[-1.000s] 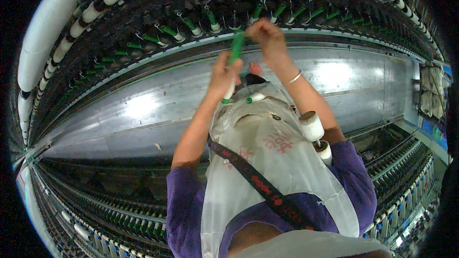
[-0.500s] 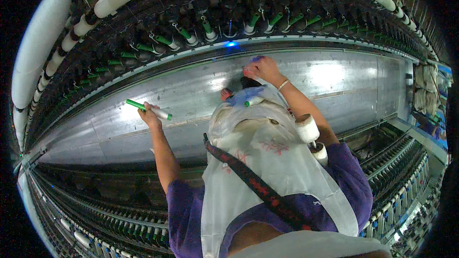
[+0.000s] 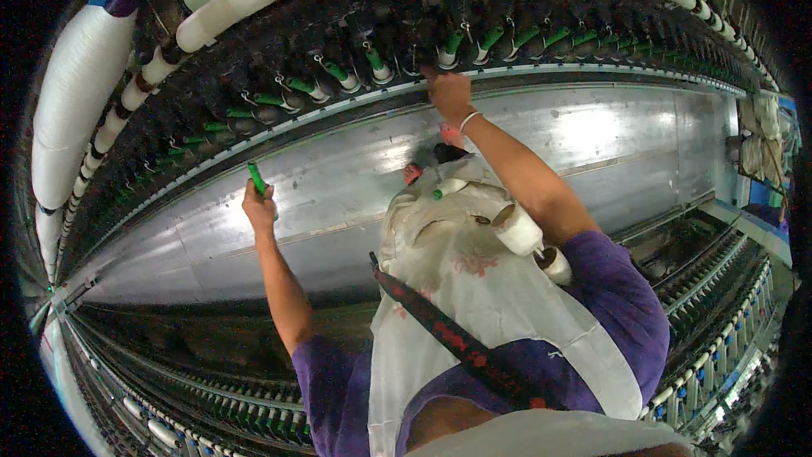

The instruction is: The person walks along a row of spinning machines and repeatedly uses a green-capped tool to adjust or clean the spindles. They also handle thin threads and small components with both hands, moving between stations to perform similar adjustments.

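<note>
Green bobbin tube [image 3: 256, 178]: standing nearly upright out of the left hand [image 3: 259, 206], which is closing in a fist around its lower end, over the shiny metal panel [image 3: 355, 178] of the spinning frame and just below the spindle row.

Right hand [image 3: 448, 95]: reaching up to the row of green bobbins [image 3: 372, 59] along the frame's rail, fingers bunching together at one spindle; whether they are pinching anything cannot be told. A pale bangle [image 3: 468, 121] is sitting on that wrist.

White pouch apron [image 3: 474, 288]: hanging at the person's front on a dark red-patterned strap [image 3: 457, 343], its mouth gaping and showing green and pink tube ends [image 3: 427, 182]. Two white yarn-wound bobbins [image 3: 529, 237] are sticking out at its right edge, beside the purple sleeve [image 3: 622, 305].

Large white roving packages [image 3: 72, 110]: hanging along the upper left, above the spindles.

Further spindle rows [image 3: 719, 305]: running along the lower right.
</note>
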The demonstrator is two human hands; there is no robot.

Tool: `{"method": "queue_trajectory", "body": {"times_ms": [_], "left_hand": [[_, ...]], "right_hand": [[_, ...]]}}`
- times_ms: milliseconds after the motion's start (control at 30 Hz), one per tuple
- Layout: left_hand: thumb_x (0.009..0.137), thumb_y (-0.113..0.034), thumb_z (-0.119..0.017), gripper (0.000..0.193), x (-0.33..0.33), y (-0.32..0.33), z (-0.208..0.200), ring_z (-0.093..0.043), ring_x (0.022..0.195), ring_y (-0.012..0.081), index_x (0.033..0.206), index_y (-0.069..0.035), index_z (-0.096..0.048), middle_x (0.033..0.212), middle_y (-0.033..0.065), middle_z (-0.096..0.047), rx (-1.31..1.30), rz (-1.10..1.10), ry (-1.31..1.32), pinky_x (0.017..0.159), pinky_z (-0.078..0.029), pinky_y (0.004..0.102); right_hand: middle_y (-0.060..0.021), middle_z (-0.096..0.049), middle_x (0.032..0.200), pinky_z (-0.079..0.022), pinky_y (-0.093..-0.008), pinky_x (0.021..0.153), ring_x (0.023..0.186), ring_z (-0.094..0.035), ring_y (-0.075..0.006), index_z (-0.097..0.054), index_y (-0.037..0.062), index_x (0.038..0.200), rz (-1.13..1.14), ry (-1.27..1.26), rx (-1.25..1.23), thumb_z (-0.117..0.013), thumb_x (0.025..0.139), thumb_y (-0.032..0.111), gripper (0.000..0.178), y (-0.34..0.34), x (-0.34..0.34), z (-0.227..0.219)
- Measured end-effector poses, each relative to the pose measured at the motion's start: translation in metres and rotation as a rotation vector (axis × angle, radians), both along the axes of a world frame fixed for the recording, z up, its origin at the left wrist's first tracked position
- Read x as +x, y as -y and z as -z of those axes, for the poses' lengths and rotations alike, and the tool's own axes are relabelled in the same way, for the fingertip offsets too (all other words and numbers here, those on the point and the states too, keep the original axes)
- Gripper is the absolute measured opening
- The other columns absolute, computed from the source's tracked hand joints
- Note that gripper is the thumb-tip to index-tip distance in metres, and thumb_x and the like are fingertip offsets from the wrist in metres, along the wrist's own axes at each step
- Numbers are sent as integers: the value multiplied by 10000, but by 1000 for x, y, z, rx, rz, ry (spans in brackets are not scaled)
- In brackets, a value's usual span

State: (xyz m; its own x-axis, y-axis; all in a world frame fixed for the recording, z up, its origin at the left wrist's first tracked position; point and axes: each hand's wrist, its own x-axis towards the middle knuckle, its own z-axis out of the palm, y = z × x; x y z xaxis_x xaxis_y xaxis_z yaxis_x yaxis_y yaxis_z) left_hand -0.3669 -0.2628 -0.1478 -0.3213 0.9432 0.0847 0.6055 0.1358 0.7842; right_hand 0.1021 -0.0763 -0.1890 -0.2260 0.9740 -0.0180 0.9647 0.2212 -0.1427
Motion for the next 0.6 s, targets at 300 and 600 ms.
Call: {"method": "queue_trajectory", "body": {"times_ms": [300,600], "left_hand": [[908,-138,-647,123,84,-18,33,-522,710,59,968,-39,-604,817,2,-584,-40,-302,510,607,-432,223],[869,-77,-636,317,323,-153,-113,-609,1005,322,1164,10,-558,1127,171,-618,535,296,184,870,-478,345]], "right_hand": [[-98,-665,717,-508,-407,574,639,-643,-303,-715,237,1029,8,-311,186,-655,798,221,240,20,49,-34],[-38,-692,730,-488,-255,634,677,-595,-80,-720,7,865,-3,-904,-447,-722,776,48,98,50,113,-145]]}}
